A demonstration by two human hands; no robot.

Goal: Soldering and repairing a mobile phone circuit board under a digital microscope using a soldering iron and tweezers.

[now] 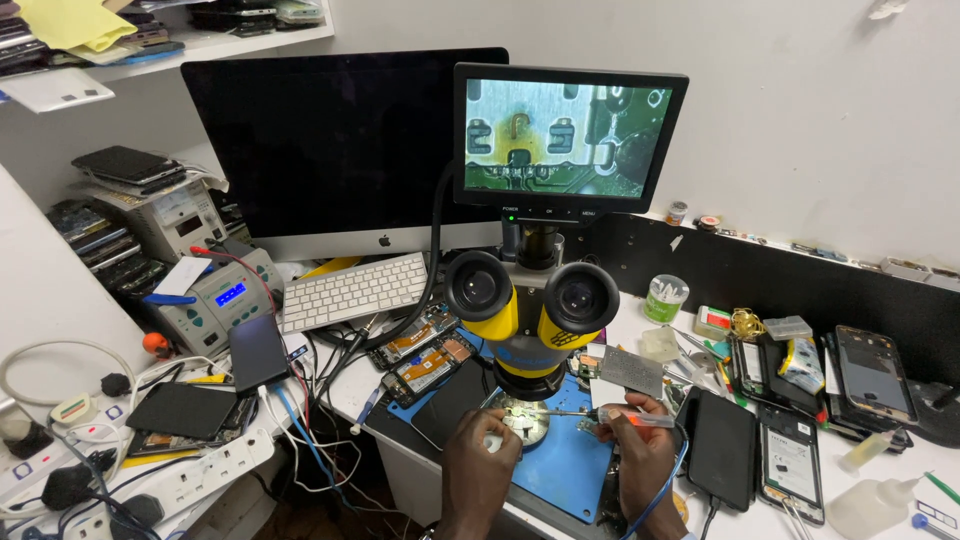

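Head view: right hand closed around thin metal soldering iron, left hand curled, pinning small lit circuit board on blue rubber mat beneath glossy yellow microscope, between both hands.

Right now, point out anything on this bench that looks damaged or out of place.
Two opened phones lie by the microscope with their insides bare. A tangle of cables spills over the bench edge. Both hands, left hand and right hand, look steady.

Dark computer monitor, white keyboard, green-lidded jar behind the bench
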